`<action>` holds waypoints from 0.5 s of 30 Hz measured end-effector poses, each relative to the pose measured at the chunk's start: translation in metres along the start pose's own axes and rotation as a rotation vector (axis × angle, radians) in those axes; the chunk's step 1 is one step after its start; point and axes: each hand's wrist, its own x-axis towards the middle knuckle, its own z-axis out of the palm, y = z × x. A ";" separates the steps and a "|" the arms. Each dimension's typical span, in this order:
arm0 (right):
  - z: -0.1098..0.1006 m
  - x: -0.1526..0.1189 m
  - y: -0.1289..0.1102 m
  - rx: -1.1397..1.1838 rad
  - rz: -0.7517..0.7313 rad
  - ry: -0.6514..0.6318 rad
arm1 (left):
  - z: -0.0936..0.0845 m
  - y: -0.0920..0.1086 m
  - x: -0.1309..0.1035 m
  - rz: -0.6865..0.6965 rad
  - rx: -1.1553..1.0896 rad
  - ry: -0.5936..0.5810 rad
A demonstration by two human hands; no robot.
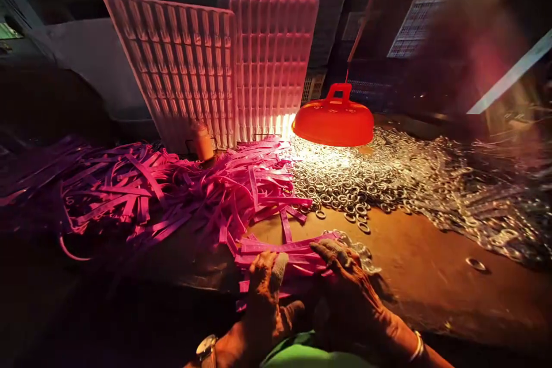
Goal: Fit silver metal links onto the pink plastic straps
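Note:
My left hand point(265, 293) rests on a small stack of pink plastic strips point(288, 253) at the table's near edge, a finger cot on one finger. My right hand point(345, 284) lies on the right end of the same stack, fingers curled over it beside a few metal rings point(364, 256). Whether either hand actually grips a strip is hard to tell in the dim light. A large heap of pink strips point(172, 195) spreads to the left. A wide pile of metal rings point(388, 178) covers the table to the right.
A low red lamp point(333, 121) hangs over the rings. Two ribbed white trays point(224, 63) lean upright behind the strips, with a small cylindrical container point(202, 141) before them. Bare brown tabletop point(422, 264) lies right of my hands. Dark crates stand at the back.

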 end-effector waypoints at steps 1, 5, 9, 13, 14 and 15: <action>-0.003 -0.004 -0.005 0.002 0.006 -0.023 | 0.003 0.005 0.000 0.017 -0.012 -0.020; -0.006 -0.022 -0.008 -0.031 0.001 -0.128 | 0.021 0.025 0.009 0.000 -0.110 -0.059; 0.007 -0.036 0.022 -0.163 -0.061 -0.065 | 0.030 0.036 0.031 -0.011 -0.163 -0.077; 0.025 -0.037 0.057 -0.268 -0.109 0.008 | 0.025 0.030 0.043 0.014 -0.152 -0.095; 0.028 -0.036 0.063 -0.296 -0.123 0.037 | 0.024 0.027 0.044 0.028 -0.151 -0.117; 0.031 -0.034 0.067 -0.321 -0.138 0.064 | 0.024 0.024 0.045 0.043 -0.152 -0.142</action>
